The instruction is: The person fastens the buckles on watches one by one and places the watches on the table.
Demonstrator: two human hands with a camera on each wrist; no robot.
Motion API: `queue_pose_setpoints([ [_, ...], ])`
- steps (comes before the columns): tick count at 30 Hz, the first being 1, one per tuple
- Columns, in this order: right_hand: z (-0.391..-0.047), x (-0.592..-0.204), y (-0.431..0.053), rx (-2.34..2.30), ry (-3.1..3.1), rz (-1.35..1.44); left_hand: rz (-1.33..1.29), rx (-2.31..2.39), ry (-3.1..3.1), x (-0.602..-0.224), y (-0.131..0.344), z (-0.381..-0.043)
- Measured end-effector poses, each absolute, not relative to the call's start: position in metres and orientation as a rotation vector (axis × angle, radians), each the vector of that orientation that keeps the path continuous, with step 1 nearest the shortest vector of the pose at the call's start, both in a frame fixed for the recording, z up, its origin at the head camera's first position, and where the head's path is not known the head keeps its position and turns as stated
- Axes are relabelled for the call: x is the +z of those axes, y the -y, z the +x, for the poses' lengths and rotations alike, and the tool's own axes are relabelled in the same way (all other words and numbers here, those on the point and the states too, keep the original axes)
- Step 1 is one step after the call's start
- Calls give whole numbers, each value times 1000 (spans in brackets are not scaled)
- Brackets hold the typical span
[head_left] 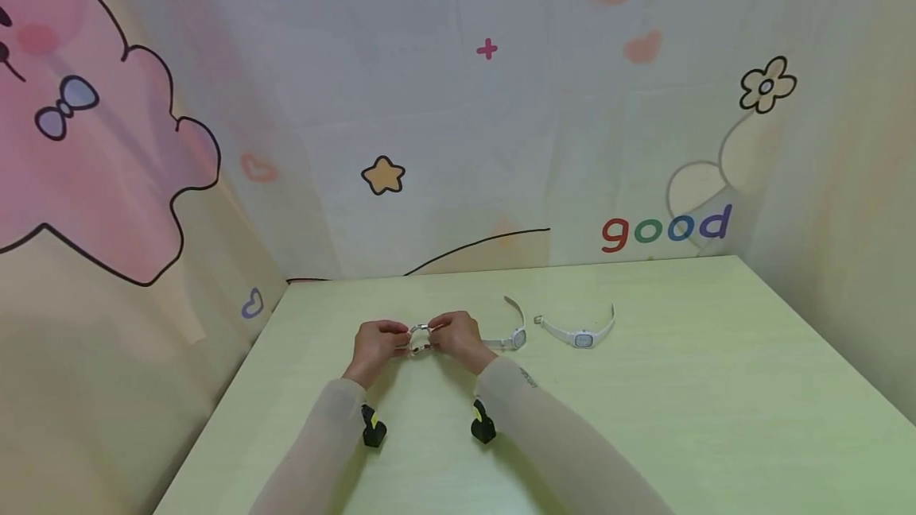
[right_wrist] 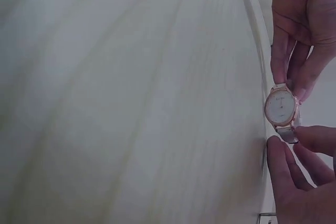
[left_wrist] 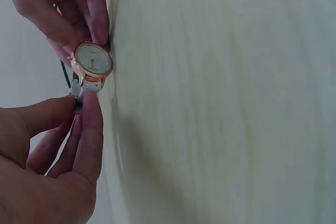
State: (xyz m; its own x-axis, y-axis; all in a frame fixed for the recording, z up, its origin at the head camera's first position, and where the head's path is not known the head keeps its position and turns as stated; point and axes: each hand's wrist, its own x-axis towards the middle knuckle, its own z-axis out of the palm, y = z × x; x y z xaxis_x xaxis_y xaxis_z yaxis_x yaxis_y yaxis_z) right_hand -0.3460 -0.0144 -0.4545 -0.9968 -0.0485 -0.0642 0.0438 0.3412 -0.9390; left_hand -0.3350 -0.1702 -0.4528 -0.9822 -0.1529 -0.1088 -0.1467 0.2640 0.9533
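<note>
Both hands hold one wristwatch (left_wrist: 93,60) with a round pale dial, a rose-gold case and a white strap. In the head view its strap is bent into a ring between them. My left hand (head_left: 374,350) pinches the strap on the left side, thumb against fingers, close beside the case. From the right, my right hand (head_left: 458,338) pinches the strap on the other side of the case. The dial faces toward me, and fingertips hide parts of the strap. Just right of my right hand lies a white watch (head_left: 519,338), its strap partly behind that hand.
Another white watch (head_left: 584,339) with a squarish face lies farther right, its strap spread open in a curve. The pale green table (head_left: 680,404) ends at a printed curtain (head_left: 458,125) behind it. Black wrist cameras (head_left: 374,429) sit at the sleeve cuffs.
</note>
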Motion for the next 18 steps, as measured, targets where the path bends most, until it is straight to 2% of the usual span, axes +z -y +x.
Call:
queue_pose_setpoints([
  [8, -344, -447, 10, -1779, -2562, -75, 283, -1736, 2572, -456, 180, -337],
  [18, -340, -437, -6, -1931, -2447, -98, 123, -1654, 2526, -442, 171, -333],
])
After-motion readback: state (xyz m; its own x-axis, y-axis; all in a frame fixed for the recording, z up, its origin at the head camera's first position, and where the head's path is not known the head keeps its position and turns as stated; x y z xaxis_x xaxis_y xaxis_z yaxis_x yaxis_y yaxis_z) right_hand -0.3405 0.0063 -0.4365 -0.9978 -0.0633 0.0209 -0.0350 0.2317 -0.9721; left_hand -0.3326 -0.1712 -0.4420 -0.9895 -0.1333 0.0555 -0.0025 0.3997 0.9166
